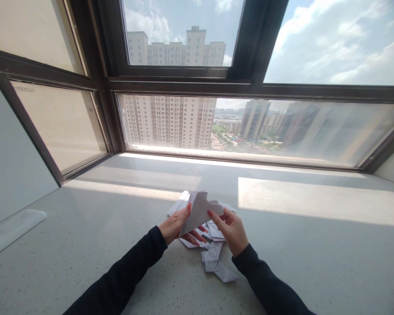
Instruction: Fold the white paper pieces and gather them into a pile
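My left hand [174, 225] grips the folded paper [200, 214] at its left edge, thumb lying on the near face and the other fingers spread out underneath. My right hand [233, 227] pinches the same paper at its right side, the thumb pressed on its face and the fingertips partly hidden behind. So my 2 hands share 1 piece – white, creased, narrowing to a point at the lower left, its top edge uneven – and hold it tilted above the other paper pieces [213, 256].

Those lie in a loose, overlapping heap under and around my hands; I cannot count them. The lowest piece [226, 274] sticks out toward me, near my right wrist.

My dark sleeves [131, 271] reach in from the bottom on both sides. Everything rests on a pale speckled ledge [315, 267], with a bright sunlight patch [298, 199] beyond my right hand. At the far left lies a flat whitish object [16, 227], well apart from the heap.

Past the ledge stands the dark window frame [184, 85]; through the glass I see tall buildings [170, 122] and a cloudy blue sky [344, 39].
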The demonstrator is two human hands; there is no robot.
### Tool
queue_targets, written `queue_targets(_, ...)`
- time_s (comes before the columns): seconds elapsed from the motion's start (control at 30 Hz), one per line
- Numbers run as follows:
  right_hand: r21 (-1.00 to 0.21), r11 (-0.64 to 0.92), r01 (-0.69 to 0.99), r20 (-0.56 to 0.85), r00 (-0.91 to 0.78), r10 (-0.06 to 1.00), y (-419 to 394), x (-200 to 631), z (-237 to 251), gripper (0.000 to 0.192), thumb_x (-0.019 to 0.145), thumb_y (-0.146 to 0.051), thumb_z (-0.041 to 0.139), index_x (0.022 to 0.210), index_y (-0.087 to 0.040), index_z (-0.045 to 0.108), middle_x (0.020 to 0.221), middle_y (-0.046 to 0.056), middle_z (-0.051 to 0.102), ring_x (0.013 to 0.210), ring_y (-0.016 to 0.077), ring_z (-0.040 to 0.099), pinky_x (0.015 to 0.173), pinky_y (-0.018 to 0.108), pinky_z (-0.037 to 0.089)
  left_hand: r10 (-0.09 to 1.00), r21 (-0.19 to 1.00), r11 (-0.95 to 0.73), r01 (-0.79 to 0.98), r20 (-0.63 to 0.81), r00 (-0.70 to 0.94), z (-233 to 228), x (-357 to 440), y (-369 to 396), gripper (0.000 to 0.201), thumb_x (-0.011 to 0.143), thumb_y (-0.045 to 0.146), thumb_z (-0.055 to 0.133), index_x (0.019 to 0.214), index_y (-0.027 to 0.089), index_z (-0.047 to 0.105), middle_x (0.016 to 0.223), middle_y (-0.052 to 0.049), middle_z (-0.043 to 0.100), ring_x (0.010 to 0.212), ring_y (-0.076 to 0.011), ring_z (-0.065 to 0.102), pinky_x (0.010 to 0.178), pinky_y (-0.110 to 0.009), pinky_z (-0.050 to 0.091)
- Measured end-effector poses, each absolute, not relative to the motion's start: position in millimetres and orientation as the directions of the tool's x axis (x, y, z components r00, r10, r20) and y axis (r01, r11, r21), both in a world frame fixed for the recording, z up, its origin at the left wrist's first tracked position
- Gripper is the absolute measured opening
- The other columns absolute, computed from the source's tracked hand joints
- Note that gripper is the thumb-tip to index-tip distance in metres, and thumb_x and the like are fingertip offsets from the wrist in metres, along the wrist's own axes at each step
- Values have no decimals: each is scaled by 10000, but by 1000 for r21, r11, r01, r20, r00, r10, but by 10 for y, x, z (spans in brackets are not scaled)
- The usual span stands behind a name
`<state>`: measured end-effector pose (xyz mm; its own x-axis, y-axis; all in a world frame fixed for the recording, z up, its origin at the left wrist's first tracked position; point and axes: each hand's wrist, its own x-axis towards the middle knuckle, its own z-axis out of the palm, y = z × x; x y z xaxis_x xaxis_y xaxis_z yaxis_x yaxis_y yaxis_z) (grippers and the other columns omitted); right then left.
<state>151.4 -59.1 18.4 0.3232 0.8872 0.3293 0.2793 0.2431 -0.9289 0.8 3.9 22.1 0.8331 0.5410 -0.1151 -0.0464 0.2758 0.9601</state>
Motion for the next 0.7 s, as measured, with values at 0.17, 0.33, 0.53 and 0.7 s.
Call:
queue_targets(0.17,-889,206,409,344,300,890,-588,1536,143,270,676,-406,513,716,-146,574,518,-14,503,473,102,420,446,224,339,469,922,369,-112,-81,880,138,70,16,674,686,629,261,1064,94,422,793,-142,607,616,-196,611,476,-251,473)
queue_targets(0.33,-862,181,473,349,294,890,-582,1532,112,276,668,-416,517,625,-145,557,478,-24,467,439,86,386,428,217,322,499,955,267,-133,-19,866,86,97,30,517,716,503,411,1078,135,387,805,-100,597,516,-130,583,393,-186,420)
queue_targets(0.53,-869,169,466,362,364,858,-556,1533,60,327,623,-411,561,824,-153,554,642,12,538,495,98,426,456,224,372,552,987,117,-107,25,834,42,113,23,386,744,412,432,1032,155,414,689,-34,587,323,-25,393,291,-149,245)
queue_targets(0.7,-939,183,292,230,136,964,-492,1613,80,386,584,-415,592,872,-158,574,727,34,591,579,134,504,505,250,413,554,998,-27,-52,58,831,19,131,-7,395,748,432,407,1026,150,404,618,-13,579,299,-21,324,301,-167,219)
